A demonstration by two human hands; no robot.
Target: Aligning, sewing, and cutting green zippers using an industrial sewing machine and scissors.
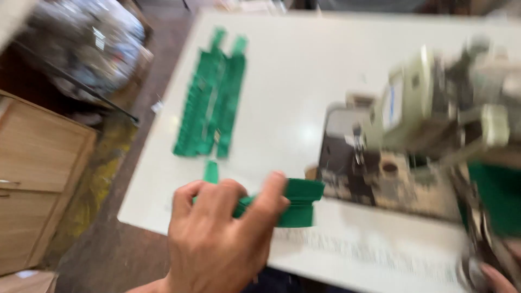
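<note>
Holding a folded green strip (296, 203) in my left hand (217, 244), I had my fingers (268, 198) curled around it and my thumb pressed along its upper edge, so that hand was clenched on the cloth. The strip hung just above the near edge of the white table (304, 97), its free end pointing right toward the sewing machine (412, 135) and almost touching the machine's base. My right hand (496, 274) showed only as a fingertip or two at the lower right corner, beside a blurred metal part; I could not tell whether it gripped anything. A stack of green strips (211, 103) lay farther back on the table, well apart from my hands, and more green cloth (496, 198) sat behind the machine on the right. A wooden cabinet (38, 173) stood on the floor to the left. I judged this to be the step of carrying one piece to the machine; the next move would call for lining its end up squarely under the needle area.
</note>
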